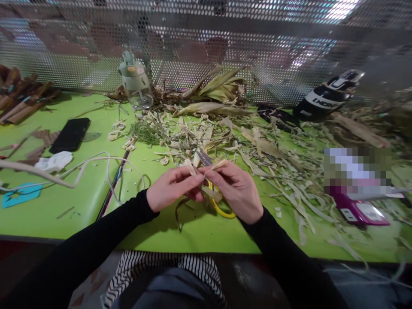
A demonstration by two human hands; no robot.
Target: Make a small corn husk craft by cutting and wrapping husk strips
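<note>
My left hand and my right hand meet low over the table, fingertips pinched together around a pale strip of dried corn husk. Its ends stick out above the fingers on both sides. A pair of scissors with yellow handles shows below and between the hands, its dark blades pointing away from me. Whether the right hand also touches the scissors is hidden. Just beyond my fingers spreads a heap of husk scraps, with whole dried husks behind it.
A clear drinking bottle stands near the perforated metal screen. Leftward lie a black phone, a white cable, and a bundle of brown rolls. A black bottle leans at right, above a purple phone-like object.
</note>
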